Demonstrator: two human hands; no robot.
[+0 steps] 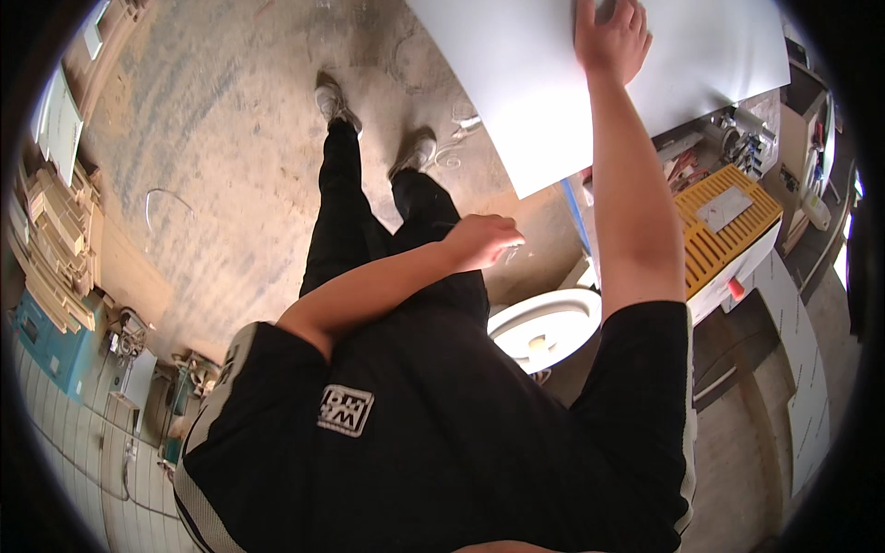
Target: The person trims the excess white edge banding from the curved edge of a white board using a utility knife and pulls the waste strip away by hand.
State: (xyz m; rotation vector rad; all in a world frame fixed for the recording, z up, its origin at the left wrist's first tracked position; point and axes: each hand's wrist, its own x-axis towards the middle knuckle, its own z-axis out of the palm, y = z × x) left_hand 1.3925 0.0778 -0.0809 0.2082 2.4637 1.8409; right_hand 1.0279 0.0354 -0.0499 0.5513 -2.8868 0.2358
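Observation:
A large, smooth white sheet (pixel 535 111) takes up the upper right. My right arm reaches out over it, and my right hand (pixel 616 41) rests at the sheet with fingers curled. A dark patch shows between its thumb and fingers; whether this is a held thing or shadow is unclear. My left arm is bent across my body. Its hand (pixel 484 241) is closed, apart from the sheet, in front of my waist. Something small and pale shows at its fingertips, too small to name.
Below the sheet are a round white lamp-like fixture (pixel 546 324) and a yellow slatted cover (pixel 728 226) on a white machine with a red knob (pixel 736 288). Tools and metal parts (pixel 742 138) lie beside it. Wood strips (pixel 60 221) are stacked far left, above a blue machine (pixel 51 341).

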